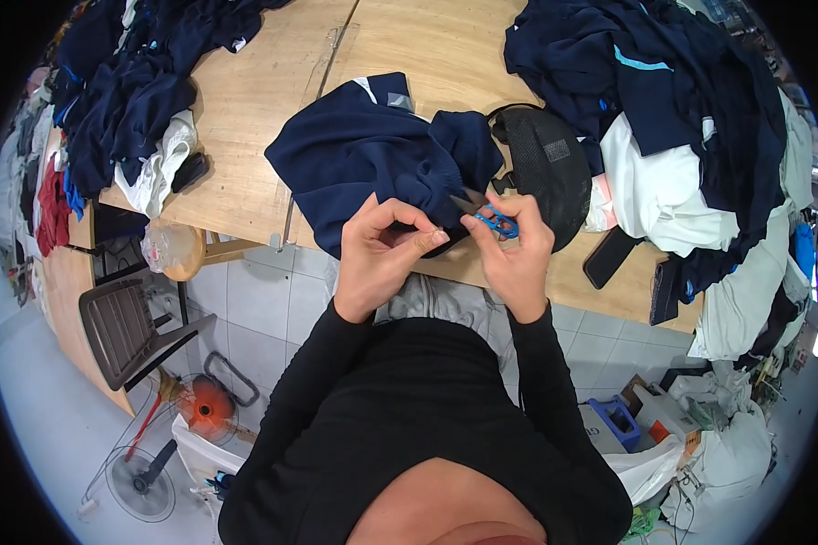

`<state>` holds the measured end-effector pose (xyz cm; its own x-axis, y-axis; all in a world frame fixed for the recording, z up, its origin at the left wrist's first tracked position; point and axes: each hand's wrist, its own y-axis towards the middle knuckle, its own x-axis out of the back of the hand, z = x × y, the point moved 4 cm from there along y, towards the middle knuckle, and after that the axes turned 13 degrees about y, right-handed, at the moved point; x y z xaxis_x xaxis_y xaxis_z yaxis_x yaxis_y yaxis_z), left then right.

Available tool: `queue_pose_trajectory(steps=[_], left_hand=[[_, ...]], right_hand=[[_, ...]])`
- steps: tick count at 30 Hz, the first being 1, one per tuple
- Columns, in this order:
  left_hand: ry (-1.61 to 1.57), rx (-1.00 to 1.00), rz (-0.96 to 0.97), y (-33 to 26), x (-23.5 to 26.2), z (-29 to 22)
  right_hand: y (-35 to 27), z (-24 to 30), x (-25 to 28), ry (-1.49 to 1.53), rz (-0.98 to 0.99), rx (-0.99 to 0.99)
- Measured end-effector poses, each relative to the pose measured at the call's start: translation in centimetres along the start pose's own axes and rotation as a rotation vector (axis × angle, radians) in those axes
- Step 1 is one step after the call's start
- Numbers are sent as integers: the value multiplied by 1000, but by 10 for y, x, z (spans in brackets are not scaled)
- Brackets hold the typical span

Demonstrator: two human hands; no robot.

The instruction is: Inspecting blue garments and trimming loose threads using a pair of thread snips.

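A navy garment (359, 150) lies bunched on the wooden table in front of me, with a white strip and a small grey patch at its far edge. At its near edge my left hand (386, 250) is closed, thumb and forefinger pinched together. What sits in that pinch is too small to make out. My right hand (516, 250) grips small blue-handled scissors (495, 223) by the handles. Their dark blades point left and away from me, over the garment's near right part, and look parted.
A black mesh bag (547, 168) lies right of the garment, with a phone (613, 257) near the table edge. Navy and white clothes pile up at right (654, 91) and far left (127, 109). A chair (123, 327) and fans (207, 409) stand lower left.
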<state>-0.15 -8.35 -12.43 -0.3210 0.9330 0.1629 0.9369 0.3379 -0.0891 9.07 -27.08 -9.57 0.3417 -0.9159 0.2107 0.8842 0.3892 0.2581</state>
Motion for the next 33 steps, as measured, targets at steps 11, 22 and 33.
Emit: queue_pose_trajectory(steps=[11,22,33], left_hand=[[-469,143,1,15,8,-18],[-287,108,-36,1,0,-26],[-304,-26,-91,-6,-3,-28]], right_hand=[[-12,-24,48,216,-183,-212],[5,41,-19,-39,11,150],[-2,28,-18,167,14,39]])
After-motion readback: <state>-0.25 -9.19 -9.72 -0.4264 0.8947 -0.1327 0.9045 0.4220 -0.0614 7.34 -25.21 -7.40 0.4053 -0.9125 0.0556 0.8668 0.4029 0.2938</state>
